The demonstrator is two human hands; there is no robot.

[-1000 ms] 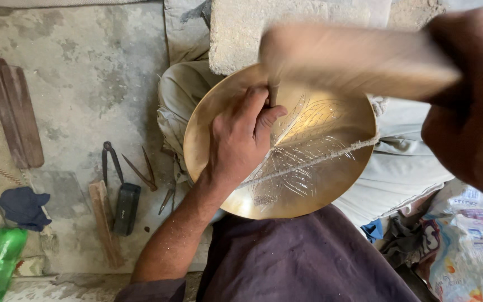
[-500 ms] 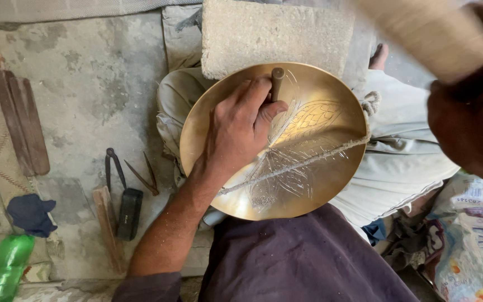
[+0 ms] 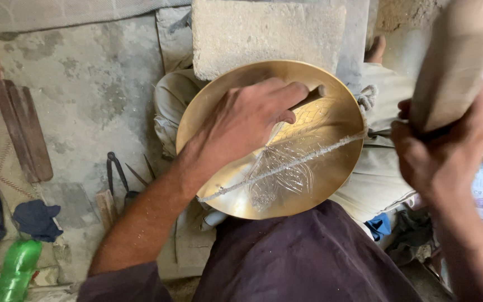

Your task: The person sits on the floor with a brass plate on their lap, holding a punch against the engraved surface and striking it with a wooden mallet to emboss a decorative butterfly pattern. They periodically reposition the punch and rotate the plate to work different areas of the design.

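A round brass plate (image 3: 320,168) lies tilted on the person's lap, its near half engraved with a leaf-like pattern, and a pale cord (image 3: 308,157) runs across its face from lower left to the right rim. The left hand (image 3: 247,120) rests on the plate's upper part, fingers closed around a thin punch (image 3: 308,98) whose tip seems to meet the metal (the contact itself is hidden under the fingers). The right hand (image 3: 440,151) is raised off to the right of the plate, gripping the handle of a wooden mallet (image 3: 454,72), which is blurred. A grey stone block (image 3: 264,36) sits just beyond the plate's far rim. On the concrete floor (image 3: 85,95) to the left lie pliers (image 3: 115,176) and a few thin rods, and farther left two flat wooden strips (image 3: 23,131). A dark blue cloth (image 3: 37,218) and a green bottle (image 3: 15,271) lie near the lower left corner.
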